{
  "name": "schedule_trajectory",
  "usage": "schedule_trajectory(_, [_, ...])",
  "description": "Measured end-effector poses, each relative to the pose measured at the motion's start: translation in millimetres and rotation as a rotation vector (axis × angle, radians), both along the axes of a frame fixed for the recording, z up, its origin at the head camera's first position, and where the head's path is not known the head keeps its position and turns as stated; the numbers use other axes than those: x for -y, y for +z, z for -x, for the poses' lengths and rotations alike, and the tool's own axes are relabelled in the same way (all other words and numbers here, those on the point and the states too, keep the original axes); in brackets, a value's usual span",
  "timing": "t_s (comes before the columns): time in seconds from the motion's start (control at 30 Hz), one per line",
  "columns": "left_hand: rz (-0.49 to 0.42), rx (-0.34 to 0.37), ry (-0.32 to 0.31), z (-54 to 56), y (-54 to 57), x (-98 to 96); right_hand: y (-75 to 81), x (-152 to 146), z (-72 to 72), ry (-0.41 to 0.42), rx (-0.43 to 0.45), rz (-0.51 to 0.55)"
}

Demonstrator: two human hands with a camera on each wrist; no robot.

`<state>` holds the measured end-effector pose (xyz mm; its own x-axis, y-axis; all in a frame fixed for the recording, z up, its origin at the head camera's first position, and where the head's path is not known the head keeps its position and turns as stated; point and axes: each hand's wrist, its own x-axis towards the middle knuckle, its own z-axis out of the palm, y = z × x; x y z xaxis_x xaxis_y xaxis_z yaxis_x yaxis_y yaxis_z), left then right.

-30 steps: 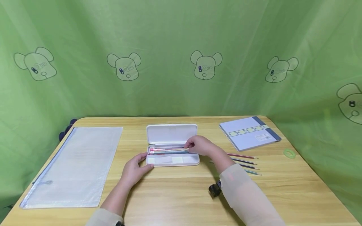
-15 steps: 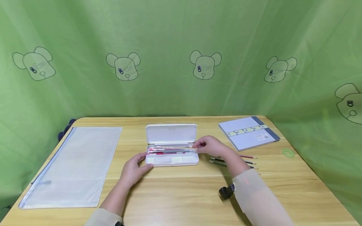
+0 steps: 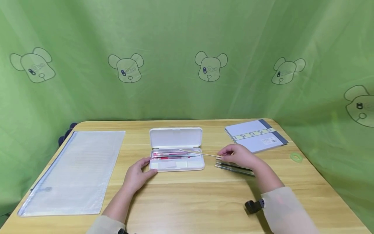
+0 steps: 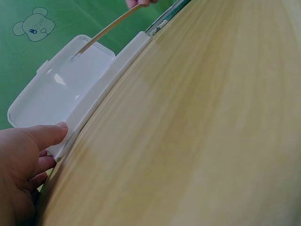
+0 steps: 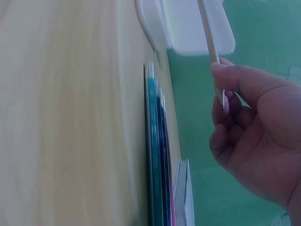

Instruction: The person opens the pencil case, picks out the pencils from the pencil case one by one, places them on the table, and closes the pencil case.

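Observation:
The white pencil case (image 3: 194, 165) lies with its lid raised, holding several pens and pencils (image 3: 169, 154) in its back part. My left hand (image 3: 136, 177) grips the case's left front corner, thumb on the front rim and fingers round the side. To the right, my right hand (image 3: 240, 156) pinches a thin tan pencil (image 3: 204, 153) near one end. In the head view the pencil's other end reaches over the case. The right wrist view shows a pointed end of the pencil (image 5: 209, 35) beside the fingers. Several dark pencils (image 3: 234, 169) lie side by side beneath the right hand.
A translucent mesh zip pouch (image 3: 74, 172) lies at the table's left. A notebook (image 3: 252, 132) with a patterned band rests at the back right, near a pale green ring (image 3: 296, 157). Behind the table hangs a green curtain (image 3: 169, 97).
My right hand has moved right, out of the case, drawing the tan pencil along. It now hangs over the pencils on the table. The left hand stays at the case's corner.

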<state>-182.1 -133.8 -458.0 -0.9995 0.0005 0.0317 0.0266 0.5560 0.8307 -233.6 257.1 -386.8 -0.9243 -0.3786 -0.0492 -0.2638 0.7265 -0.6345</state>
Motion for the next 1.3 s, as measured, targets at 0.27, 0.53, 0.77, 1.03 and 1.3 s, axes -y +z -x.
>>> schedule_trajectory(0.27, [-0.002,0.001,-0.001,0.6,-0.1,-0.2,-2.4,-36.9,-23.4,-0.056,0.035,0.003])
schedule_trajectory(0.53, [0.000,-0.004,0.001,-0.6,1.8,0.5,-9.7,-66.0,-48.0,-0.101,0.056,-0.023])
schedule_trajectory(0.77, [-0.013,0.014,-0.003,-0.3,1.8,0.5,-15.1,-83.9,-63.0,-0.134,0.063,-0.033])
schedule_trajectory(1.03, [-0.014,0.008,-0.002,0.1,2.0,0.1,-19.3,-92.3,-72.1,-0.155,0.096,-0.045])
schedule_trajectory(1.3, [-0.014,-0.017,-0.006,-1.1,2.1,-0.2,-21.6,-96.5,-74.7,-0.173,0.101,-0.062])
